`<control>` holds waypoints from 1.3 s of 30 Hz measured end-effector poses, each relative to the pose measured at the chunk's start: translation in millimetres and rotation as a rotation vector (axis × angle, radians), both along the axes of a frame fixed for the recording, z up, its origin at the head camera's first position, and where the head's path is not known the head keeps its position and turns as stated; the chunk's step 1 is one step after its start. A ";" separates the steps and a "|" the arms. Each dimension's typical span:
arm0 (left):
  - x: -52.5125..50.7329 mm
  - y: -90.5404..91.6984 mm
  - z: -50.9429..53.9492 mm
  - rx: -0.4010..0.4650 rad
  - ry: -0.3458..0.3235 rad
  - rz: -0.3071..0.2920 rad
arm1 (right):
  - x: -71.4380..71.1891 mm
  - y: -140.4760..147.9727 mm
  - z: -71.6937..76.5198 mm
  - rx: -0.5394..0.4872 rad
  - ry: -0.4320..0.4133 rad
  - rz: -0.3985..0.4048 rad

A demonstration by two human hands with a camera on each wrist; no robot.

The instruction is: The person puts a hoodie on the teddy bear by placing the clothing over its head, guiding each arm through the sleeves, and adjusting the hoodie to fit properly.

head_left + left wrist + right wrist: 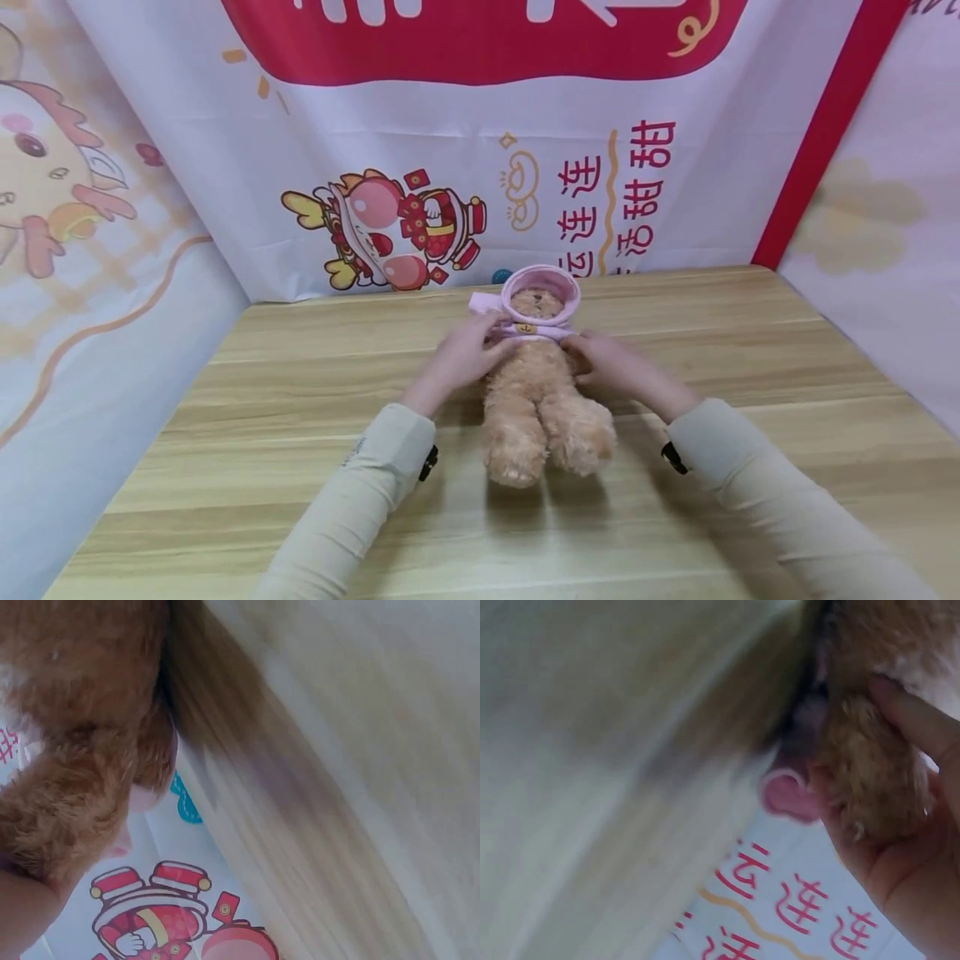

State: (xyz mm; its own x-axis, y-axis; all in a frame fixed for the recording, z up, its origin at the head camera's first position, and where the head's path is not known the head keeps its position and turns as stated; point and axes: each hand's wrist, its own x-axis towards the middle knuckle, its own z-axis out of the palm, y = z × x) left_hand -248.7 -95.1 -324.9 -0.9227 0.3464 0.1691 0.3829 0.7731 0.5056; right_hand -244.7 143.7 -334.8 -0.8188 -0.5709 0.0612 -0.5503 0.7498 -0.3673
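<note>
Printed cloth (465, 117) hangs behind the wooden table (322, 367); near its far edge, a teddy bear (529, 375) lies between left hand (467, 352) and right hand (617, 363), both gripping it.

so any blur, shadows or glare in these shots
Head view: shadows below the teddy bear's feet, pale sheen on the near tabletop; left wrist view: tabletop washed out and soft, cartoon figure clearer; right wrist view: dim, tabletop heavily blurred, red characters sharper.
</note>
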 end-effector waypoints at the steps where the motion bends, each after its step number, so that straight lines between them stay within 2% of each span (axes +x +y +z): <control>1: 0.5 1.6 -1.1 0.016 -0.021 -0.011 | -1.0 -0.4 -2.4 -0.021 -0.001 -0.016; 3: 1.7 3.9 -3.3 0.012 -0.041 -0.011 | -3.6 -0.2 -5.7 -0.063 0.004 -0.058; 5: 3.1 5.0 -5.0 0.005 -0.053 0.015 | -5.8 0.9 -6.0 -0.098 0.012 -0.104; 8: 3.7 6.4 -6.4 0.024 -0.025 0.041 | -8.8 2.7 -2.0 -0.136 0.054 -0.148; 12: 2.5 9.7 -9.1 0.039 -0.003 -0.010 | -11.5 4.1 5.2 -0.177 0.065 -0.179; 15: 1.4 11.9 -13.3 0.044 -0.037 -0.043 | -13.4 4.8 9.5 -0.220 0.040 -0.207; 20: 0.4 12.4 -19.4 0.111 -0.081 -0.026 | -15.4 5.5 16.7 -0.301 0.052 -0.265; 27: -0.8 17.0 -22.7 0.151 -0.067 -0.067 | -16.0 4.9 30.0 -0.391 0.093 -0.312; 31: -1.2 26.9 -16.9 0.128 -0.068 -0.076 | -15.4 1.1 46.3 -0.434 0.104 -0.311; 34: -0.5 35.1 -14.1 0.103 -0.088 -0.077 | -14.8 -3.3 57.0 -0.420 0.121 -0.301; 36: -0.4 37.8 -15.1 0.081 -0.100 -0.099 | -14.5 -5.6 58.9 -0.406 0.116 -0.303; 39: -1.5 35.8 -19.7 -0.004 -0.105 -0.129 | -15.4 -7.9 53.3 -0.395 0.108 -0.283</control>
